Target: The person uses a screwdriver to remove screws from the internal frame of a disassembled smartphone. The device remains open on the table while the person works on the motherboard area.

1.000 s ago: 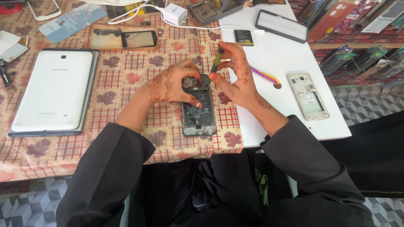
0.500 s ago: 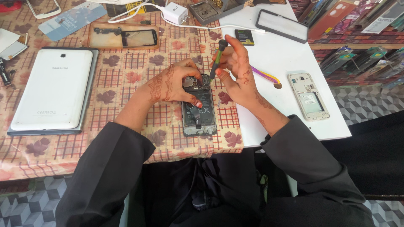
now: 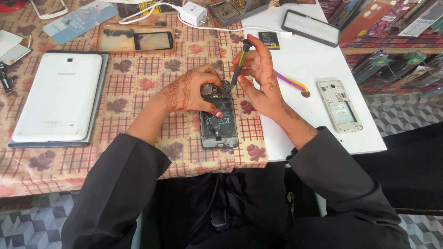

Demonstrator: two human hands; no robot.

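An opened phone [image 3: 219, 123] with its back cover off lies face down on the patterned tablecloth [image 3: 138, 69], showing its battery and board. My left hand [image 3: 190, 90] presses on the phone's upper end and holds it still. In my right hand [image 3: 259, 76] is a thin green and black screwdriver [image 3: 240, 62], held upright with its tip at the phone's upper right corner.
A white tablet [image 3: 55, 101] lies face down at the left. A clear phone frame [image 3: 134, 38], a white charger [image 3: 193, 13], a small battery [image 3: 269, 40] and a dark-edged phone [image 3: 310, 27] sit at the back. Another open phone [image 3: 339, 105] and a purple and yellow tool [image 3: 290, 83] lie at the right.
My right hand has tipped the screwdriver more upright and shifted slightly over the phone's top. The left hand stays on the phone.
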